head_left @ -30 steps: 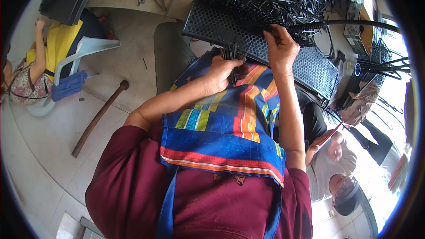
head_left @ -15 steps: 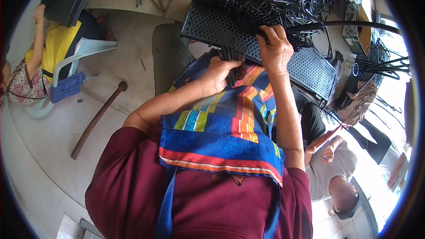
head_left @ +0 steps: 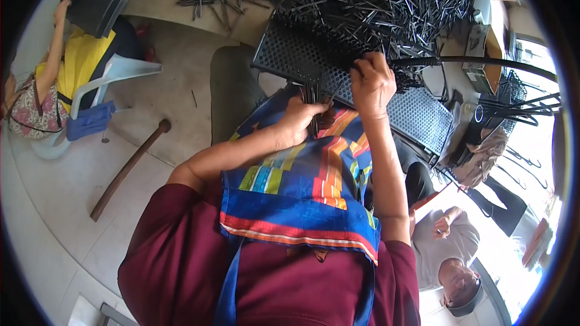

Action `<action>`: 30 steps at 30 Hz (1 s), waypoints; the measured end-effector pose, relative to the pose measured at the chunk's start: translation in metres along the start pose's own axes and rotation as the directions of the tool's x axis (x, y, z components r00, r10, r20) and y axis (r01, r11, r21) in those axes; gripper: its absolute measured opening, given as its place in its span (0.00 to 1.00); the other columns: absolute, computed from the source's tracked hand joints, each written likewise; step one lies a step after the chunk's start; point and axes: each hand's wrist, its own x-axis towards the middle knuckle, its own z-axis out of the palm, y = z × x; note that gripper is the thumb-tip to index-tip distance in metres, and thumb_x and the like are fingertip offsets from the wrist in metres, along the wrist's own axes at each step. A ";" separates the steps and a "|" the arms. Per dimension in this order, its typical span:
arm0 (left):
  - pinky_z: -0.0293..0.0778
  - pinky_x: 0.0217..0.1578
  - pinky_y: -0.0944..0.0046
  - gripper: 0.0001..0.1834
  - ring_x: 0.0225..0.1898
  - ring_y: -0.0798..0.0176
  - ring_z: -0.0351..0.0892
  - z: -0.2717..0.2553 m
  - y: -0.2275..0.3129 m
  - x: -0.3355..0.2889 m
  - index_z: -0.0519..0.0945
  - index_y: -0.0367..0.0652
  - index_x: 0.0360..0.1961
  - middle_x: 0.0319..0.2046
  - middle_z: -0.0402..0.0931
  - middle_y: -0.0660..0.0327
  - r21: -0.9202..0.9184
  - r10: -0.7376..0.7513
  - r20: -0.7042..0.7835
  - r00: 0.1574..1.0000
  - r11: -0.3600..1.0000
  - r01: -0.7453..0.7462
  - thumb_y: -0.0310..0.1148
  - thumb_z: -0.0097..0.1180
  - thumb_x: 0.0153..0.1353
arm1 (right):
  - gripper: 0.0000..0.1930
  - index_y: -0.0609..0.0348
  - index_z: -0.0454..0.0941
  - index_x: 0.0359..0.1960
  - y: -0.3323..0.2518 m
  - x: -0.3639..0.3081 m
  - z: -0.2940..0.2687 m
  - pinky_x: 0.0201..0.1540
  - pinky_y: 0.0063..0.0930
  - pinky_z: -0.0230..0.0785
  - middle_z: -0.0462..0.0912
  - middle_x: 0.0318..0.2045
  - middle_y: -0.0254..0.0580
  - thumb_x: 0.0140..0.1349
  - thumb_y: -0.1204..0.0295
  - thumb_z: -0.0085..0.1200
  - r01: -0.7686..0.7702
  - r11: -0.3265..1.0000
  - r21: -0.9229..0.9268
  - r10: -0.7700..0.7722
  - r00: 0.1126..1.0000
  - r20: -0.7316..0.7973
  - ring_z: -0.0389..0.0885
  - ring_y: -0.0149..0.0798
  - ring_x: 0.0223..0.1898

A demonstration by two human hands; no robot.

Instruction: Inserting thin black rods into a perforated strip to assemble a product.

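Observation:
My left hand [head_left: 296,121] is closed around a bundle of thin dark sticks [head_left: 311,92], held above my lap near the front edge of a black perforated board [head_left: 420,107]. The board lies slantwise across in front of me, full of small round holes. Along its far side, many thin dark pieces stand upright in a dense row [head_left: 326,35]. My right hand [head_left: 373,87] is over the middle of the board with fingers pinched together beside that row; what they grip is hidden.
A large heap of loose dark sticks [head_left: 374,0] covers the table beyond the board. A black curved bar [head_left: 483,60] extends to the right. One person sits at left on a pale plastic chair [head_left: 121,71], another at lower right. A wooden-handled tool [head_left: 130,169] lies on the floor.
My right hand has moved slightly down relative to the picture, its fingers curled tighter over the board. My left hand keeps its bundle. The whole view has shifted a little.

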 end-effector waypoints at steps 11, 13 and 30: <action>0.78 0.28 0.61 0.07 0.27 0.58 0.80 -0.006 0.004 0.005 0.76 0.37 0.39 0.28 0.78 0.53 0.020 -0.085 -0.012 0.996 0.996 0.085 0.22 0.53 0.58 | 0.08 0.56 0.80 0.29 0.011 0.008 -0.003 0.36 0.32 0.72 0.79 0.35 0.34 0.44 0.76 0.62 0.083 0.993 0.079 -0.087 0.995 0.049 0.80 0.42 0.33; 0.78 0.28 0.61 0.07 0.27 0.58 0.80 -0.006 0.004 0.003 0.76 0.37 0.39 0.29 0.78 0.53 0.019 -0.094 -0.016 0.995 0.995 0.094 0.22 0.53 0.59 | 0.07 0.57 0.80 0.28 0.010 0.010 -0.006 0.35 0.33 0.72 0.79 0.35 0.34 0.45 0.77 0.61 0.100 0.994 0.048 -0.105 0.989 0.103 0.80 0.42 0.32; 0.77 0.27 0.62 0.06 0.26 0.59 0.81 0.000 0.010 0.000 0.76 0.36 0.36 0.26 0.78 0.54 -0.044 -0.073 0.023 0.997 0.996 0.074 0.21 0.53 0.57 | 0.06 0.57 0.82 0.29 0.007 0.009 -0.006 0.36 0.33 0.72 0.79 0.35 0.36 0.46 0.76 0.60 -0.006 1.000 0.024 0.004 0.995 0.101 0.80 0.44 0.33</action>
